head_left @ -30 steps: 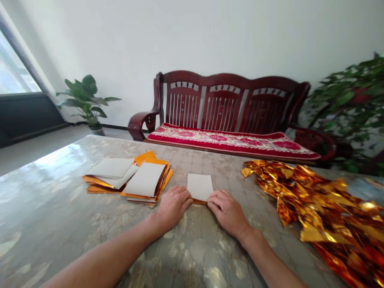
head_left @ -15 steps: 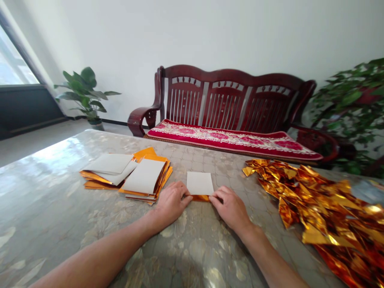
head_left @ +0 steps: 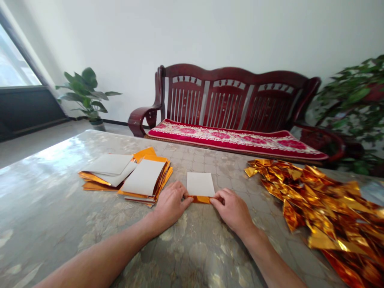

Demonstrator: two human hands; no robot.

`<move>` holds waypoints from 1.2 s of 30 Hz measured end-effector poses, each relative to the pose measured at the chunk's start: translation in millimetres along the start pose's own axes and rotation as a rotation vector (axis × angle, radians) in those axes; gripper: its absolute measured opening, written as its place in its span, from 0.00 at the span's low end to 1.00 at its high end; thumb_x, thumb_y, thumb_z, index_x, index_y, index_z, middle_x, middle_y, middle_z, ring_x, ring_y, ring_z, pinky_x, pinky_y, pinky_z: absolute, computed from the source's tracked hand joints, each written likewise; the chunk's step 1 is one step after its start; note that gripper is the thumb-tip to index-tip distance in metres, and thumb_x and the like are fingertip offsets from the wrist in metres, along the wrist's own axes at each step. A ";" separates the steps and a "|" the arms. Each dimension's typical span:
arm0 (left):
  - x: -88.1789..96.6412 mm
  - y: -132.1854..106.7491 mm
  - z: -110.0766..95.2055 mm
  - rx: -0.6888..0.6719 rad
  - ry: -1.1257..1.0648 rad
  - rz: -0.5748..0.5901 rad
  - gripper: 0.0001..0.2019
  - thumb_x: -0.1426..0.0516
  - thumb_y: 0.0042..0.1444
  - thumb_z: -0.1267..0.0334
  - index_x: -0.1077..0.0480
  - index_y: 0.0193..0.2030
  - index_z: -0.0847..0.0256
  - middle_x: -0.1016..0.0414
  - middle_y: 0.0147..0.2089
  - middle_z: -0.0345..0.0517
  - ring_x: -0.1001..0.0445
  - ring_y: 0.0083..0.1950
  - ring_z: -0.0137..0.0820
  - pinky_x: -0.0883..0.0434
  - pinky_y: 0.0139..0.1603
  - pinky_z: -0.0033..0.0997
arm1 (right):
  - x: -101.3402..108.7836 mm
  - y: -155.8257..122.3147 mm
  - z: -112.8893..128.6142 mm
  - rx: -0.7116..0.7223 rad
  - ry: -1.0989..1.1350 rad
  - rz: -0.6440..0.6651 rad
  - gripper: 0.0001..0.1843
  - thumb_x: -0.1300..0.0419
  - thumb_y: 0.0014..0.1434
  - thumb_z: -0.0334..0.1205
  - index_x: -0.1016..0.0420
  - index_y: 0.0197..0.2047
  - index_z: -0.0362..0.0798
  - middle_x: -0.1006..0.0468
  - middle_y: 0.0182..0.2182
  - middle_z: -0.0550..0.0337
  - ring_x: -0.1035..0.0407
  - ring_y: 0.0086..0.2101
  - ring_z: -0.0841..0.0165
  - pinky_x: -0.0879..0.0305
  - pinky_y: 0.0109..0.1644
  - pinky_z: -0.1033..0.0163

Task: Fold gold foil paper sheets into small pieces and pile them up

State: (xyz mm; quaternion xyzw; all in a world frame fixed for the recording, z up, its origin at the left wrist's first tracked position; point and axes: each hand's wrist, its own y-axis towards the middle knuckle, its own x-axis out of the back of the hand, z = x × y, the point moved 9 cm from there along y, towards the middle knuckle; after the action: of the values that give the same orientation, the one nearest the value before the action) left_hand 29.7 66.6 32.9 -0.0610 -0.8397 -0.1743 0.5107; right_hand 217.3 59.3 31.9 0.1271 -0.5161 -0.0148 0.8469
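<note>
A small sheet of foil paper [head_left: 200,184] lies in front of me on the table, white side up, its near edge turned over to show a gold strip. My left hand [head_left: 172,202] pinches the left end of that strip between thumb and fingers. At the right end, my right hand [head_left: 230,208] grips the strip the same way. Just left of my left hand sit stacks of foil paper [head_left: 144,177], white on top with orange-gold edges. To the right spreads a heap of folded gold foil pieces [head_left: 324,208].
The table [head_left: 120,248] has a shiny patterned cover. Behind it stands a dark red wooden bench [head_left: 228,100] with a red floral seat cover [head_left: 222,135]. A potted plant [head_left: 87,94] is at the left, leafy greenery [head_left: 357,100] at the right.
The gold strip at the sheet's near edge shows slightly wider. Both hands keep their hold at its ends, with hardly any movement; the view has shifted slightly.
</note>
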 end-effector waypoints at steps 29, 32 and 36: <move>-0.1 2.2 0.8 0.023 0.137 0.019 0.14 0.42 0.60 0.54 0.29 0.29 0.59 0.29 0.36 0.42 0.28 0.41 0.33 0.38 0.40 0.31 | -2.2 -1.6 9.1 0.030 -0.188 -0.015 0.07 0.42 0.60 0.37 0.31 0.30 0.50 0.25 0.31 0.63 0.32 0.35 0.68 0.49 0.35 0.64; -0.1 1.7 -0.4 0.015 0.175 0.028 0.15 0.42 0.61 0.52 0.28 0.30 0.60 0.28 0.37 0.43 0.28 0.41 0.33 0.38 0.40 0.31 | -0.4 -2.9 9.2 0.031 -0.201 -0.027 0.06 0.42 0.60 0.38 0.31 0.30 0.50 0.25 0.31 0.62 0.32 0.35 0.68 0.49 0.35 0.64; -1.4 2.2 -0.3 0.008 0.223 0.031 0.16 0.44 0.63 0.51 0.29 0.30 0.60 0.28 0.38 0.44 0.28 0.41 0.34 0.38 0.40 0.32 | -0.9 -4.0 8.6 0.031 -0.224 -0.028 0.07 0.42 0.61 0.39 0.31 0.30 0.50 0.25 0.31 0.62 0.32 0.35 0.67 0.48 0.35 0.64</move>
State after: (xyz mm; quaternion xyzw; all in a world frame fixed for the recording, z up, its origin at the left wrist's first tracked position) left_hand 31.2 68.6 32.3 -0.0523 -0.7774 -0.1687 0.6037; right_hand 209.7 53.9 33.9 0.1451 -0.6060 -0.0330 0.7815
